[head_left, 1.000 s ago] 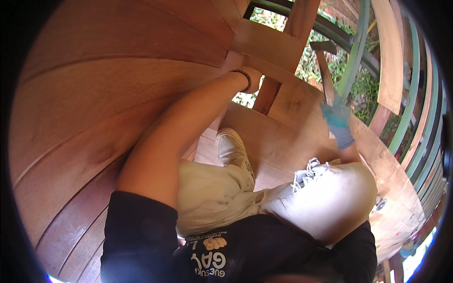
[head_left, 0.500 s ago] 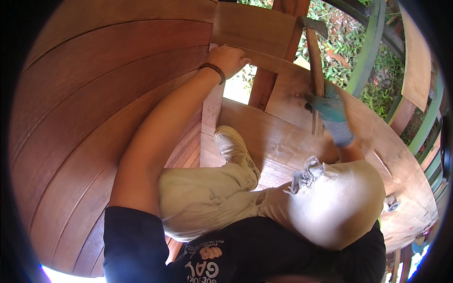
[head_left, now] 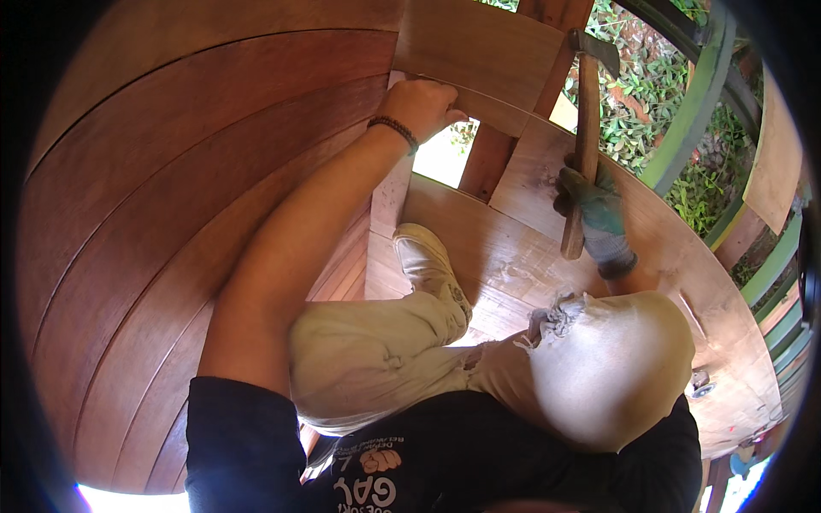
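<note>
My bare left hand (head_left: 425,109), a dark beaded bracelet at its wrist, is closed at the upper end of a narrow wooden board (head_left: 391,192); its fingertips are mostly hidden. That board stands beside an open gap between planks. Over to the right, my right hand (head_left: 596,205), in a green and grey work glove, is wrapped round the wooden handle of a hammer (head_left: 587,120). The hammer's dark metal head points away from me, above the planks' far edge. Its handle end hangs below the glove, near my knee.
A curved wall of reddish-brown planks (head_left: 171,214) rises on the left. My shoe (head_left: 425,261) rests on the wooden planks (head_left: 492,248) between my hands. Green curved rails (head_left: 697,107) and leafy ground (head_left: 637,85) lie beyond the right edge. A metal fitting (head_left: 701,385) sits at lower right.
The view has shifted slightly, so the planks, rails and hammer appear farther right. Both hands keep their places, the left on the board, the right round the hammer handle.
</note>
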A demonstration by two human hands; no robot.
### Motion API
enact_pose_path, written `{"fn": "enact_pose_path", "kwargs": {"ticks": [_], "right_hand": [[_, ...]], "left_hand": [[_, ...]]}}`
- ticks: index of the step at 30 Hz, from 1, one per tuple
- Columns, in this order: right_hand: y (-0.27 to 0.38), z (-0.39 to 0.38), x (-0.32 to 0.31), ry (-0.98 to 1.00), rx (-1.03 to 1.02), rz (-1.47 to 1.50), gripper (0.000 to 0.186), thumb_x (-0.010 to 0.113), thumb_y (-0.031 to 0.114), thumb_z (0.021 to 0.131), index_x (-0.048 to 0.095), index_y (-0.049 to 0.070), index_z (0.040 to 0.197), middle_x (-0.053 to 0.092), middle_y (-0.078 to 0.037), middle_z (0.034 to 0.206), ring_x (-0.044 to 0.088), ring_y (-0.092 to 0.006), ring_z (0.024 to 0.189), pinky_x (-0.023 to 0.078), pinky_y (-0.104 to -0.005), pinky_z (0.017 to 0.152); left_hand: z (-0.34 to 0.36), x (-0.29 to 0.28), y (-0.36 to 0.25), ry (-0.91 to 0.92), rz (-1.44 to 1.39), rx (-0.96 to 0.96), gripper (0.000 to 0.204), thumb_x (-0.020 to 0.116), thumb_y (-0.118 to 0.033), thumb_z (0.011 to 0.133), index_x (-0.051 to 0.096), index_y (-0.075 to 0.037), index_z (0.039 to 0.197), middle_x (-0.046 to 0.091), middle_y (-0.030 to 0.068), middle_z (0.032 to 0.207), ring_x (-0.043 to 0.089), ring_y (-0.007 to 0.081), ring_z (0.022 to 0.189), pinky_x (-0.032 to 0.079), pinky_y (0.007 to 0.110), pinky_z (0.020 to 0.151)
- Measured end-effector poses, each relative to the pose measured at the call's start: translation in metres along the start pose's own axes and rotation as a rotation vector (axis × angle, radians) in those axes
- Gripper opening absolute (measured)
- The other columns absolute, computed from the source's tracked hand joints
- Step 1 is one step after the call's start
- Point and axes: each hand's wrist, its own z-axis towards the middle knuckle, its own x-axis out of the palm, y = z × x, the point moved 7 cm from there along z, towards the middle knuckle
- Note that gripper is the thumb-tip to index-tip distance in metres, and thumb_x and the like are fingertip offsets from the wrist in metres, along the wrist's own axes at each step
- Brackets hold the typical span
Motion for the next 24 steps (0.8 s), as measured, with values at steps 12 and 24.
{"fn": "enact_pose_path", "kwargs": {"ticks": [12, 24], "right_hand": [[0.013, -0.016, -0.008, -0.141, -0.061, -0.21, 0.033, 0.066, 0.007, 0.095, 0.052, 0.005, 0.124, 0.066, -0.007, 0.094, 0.056, -0.0115, 0.059, 0.044, -0.0262, 0.05], [-0.017, 0.002, -0.014, -0.079, -0.136, -0.132, 0.028, 0.07, 0.013, 0.095, 0.05, 0.008, 0.114, 0.058, -0.004, 0.083, 0.055, -0.013, 0.056, 0.041, -0.029, 0.045]], "left_hand": [[0.015, 0.007, 0.007, 0.108, 0.041, -0.021, 0.038, 0.068, -0.051, 0.09, 0.074, -0.013, 0.093, 0.075, 0.0089, 0.094, 0.07, 0.0307, 0.096, 0.053, 0.047, 0.084], [0.006, 0.01, 0.0, -0.003, 0.016, -0.129, 0.022, 0.061, -0.022, 0.093, 0.073, -0.004, 0.097, 0.072, 0.0202, 0.106, 0.068, 0.0379, 0.105, 0.054, 0.049, 0.091]]}}
